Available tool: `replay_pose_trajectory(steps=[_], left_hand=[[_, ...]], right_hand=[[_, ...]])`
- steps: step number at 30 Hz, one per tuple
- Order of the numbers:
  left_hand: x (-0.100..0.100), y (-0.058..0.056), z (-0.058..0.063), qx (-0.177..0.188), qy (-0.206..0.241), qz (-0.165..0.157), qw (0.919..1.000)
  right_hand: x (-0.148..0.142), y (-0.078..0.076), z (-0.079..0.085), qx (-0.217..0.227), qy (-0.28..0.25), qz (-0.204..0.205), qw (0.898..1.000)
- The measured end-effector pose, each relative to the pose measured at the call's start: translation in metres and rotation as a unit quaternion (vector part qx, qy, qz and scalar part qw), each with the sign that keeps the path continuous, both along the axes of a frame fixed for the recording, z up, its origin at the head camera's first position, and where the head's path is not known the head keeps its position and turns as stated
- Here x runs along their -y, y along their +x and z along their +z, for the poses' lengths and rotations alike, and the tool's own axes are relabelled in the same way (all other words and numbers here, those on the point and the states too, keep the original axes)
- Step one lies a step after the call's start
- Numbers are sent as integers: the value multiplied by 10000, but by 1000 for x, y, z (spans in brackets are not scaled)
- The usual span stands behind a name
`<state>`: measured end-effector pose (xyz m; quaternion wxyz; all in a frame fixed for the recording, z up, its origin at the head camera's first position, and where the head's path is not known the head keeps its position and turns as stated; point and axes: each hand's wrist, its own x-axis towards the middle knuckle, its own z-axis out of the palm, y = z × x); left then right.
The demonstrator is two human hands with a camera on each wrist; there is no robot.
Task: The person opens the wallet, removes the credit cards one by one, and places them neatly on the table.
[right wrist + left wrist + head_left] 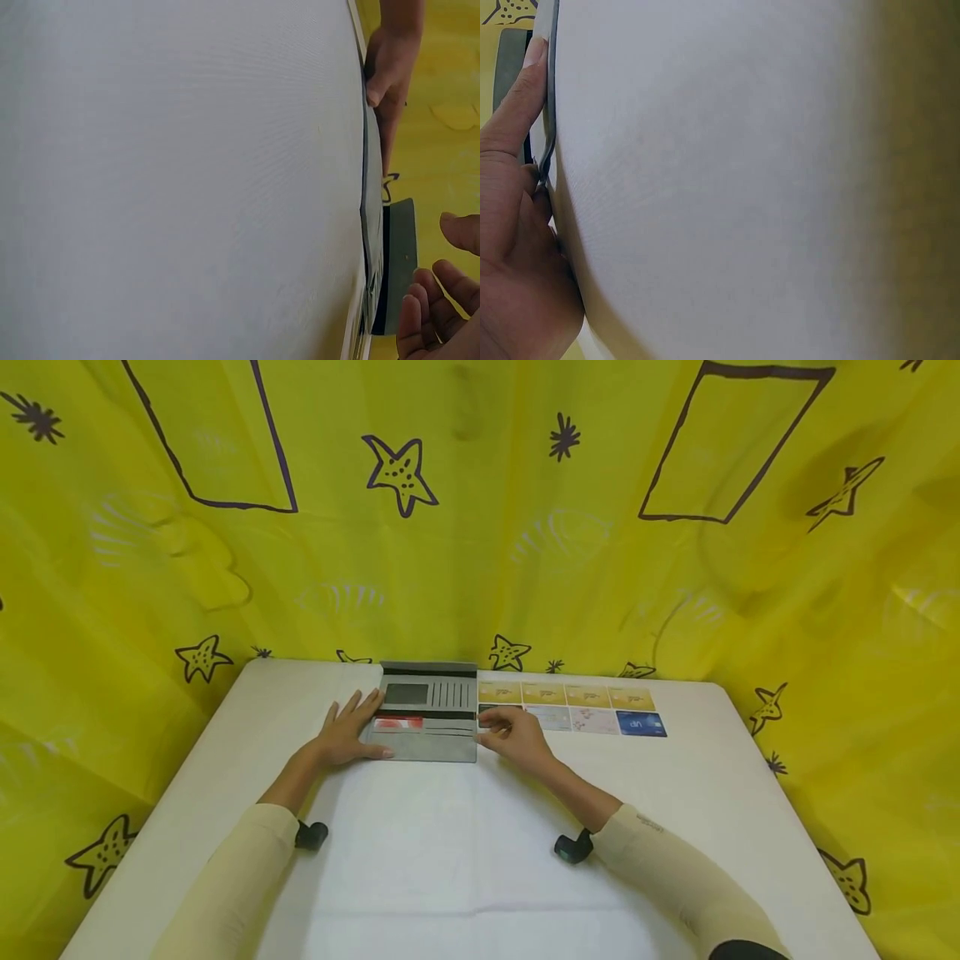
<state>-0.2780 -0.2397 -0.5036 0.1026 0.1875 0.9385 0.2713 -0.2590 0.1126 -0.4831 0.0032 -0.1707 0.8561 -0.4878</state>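
A grey card wallet (442, 748) lies unfolded on the table, its upper flap raised. In its lower half, a red card (399, 722) shows in the left slot. My left hand (343, 731) rests on the wallet's left edge with fingers spread and the thumb along the lower part. Close to the wallet's right edge is my right hand (521, 742), its fingers bent. In the right wrist view, the thumb and fingers of that hand (446, 307) are apart, with nothing visible between them.
Right of the wallet lie two rows of cards: gold cards (587, 695) above, and below them a pale card (551, 718), a floral card (594, 721), a blue card (641, 723) and a dark one partly hidden. A yellow patterned curtain (480, 552) surrounds the white table (405, 843).
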Motion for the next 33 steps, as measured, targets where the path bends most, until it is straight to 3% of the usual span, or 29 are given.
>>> replay_pose_trajectory(steps=[5,11,20,27,33], left_hand=[[0,1,-2,-33,5,-30,10000],[0,3,-3,-40,-6,4,10000],[-1,2,-2,-6,-56,37,10000],[3,-1,-6,-26,-78,-2,10000],[0,1,0,-71,19,-43,10000]], right_hand=[[13,-4,-4,122,-185,66,9997],[27,-11,-8,-95,-84,88,9999],[49,-22,-9,83,-221,303,9993],[68,-30,-11,-56,29,393,9992],[83,-35,-10,-121,294,364,9988]])
